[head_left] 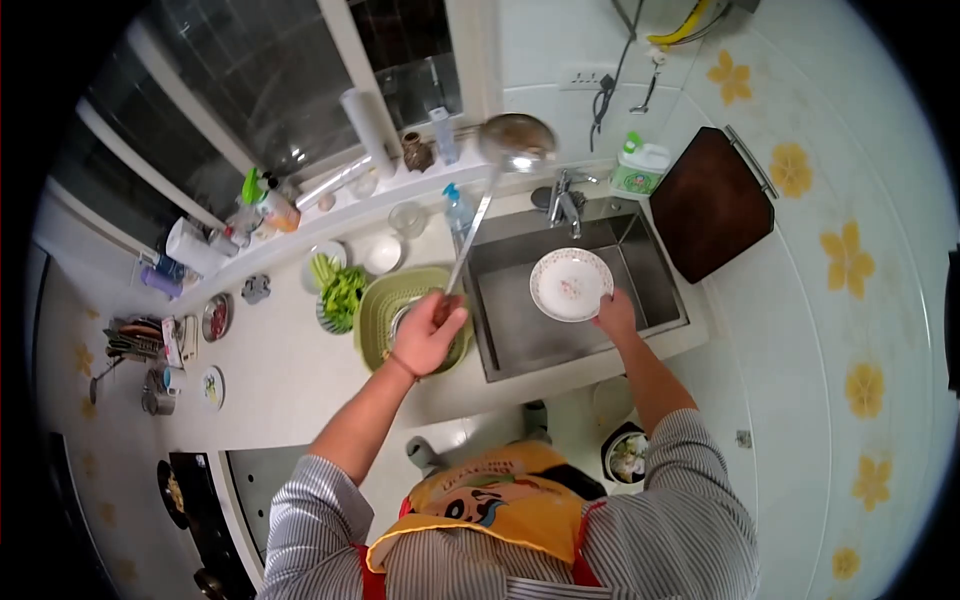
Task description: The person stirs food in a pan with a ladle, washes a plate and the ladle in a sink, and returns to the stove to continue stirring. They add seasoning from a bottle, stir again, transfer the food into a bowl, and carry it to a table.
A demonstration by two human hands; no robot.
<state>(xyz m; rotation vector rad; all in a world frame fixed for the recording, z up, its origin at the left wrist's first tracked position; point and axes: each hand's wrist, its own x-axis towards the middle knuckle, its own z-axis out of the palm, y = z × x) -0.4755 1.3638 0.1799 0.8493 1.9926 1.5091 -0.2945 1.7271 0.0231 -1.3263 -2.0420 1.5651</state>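
Note:
My left hand [430,335] is closed around the handle of a long metal ladle [517,143], whose round bowl is raised near the window sill and slightly blurred. Below that hand stands a green colander [372,315], with part of a round metal item showing inside; the rest is hidden by my hand. My right hand [616,312] grips the rim of a white plate [570,284] with a small floral pattern. The plate is held over the stainless steel sink [510,352], below the faucet [566,205].
Leafy greens [343,292], a small white bowl [382,254] and a soap bottle [458,208] stand behind the colander. A dark cutting board [712,205] leans on the wall right of the sink, beside a detergent jug [640,168]. A bin [627,455] stands on the floor.

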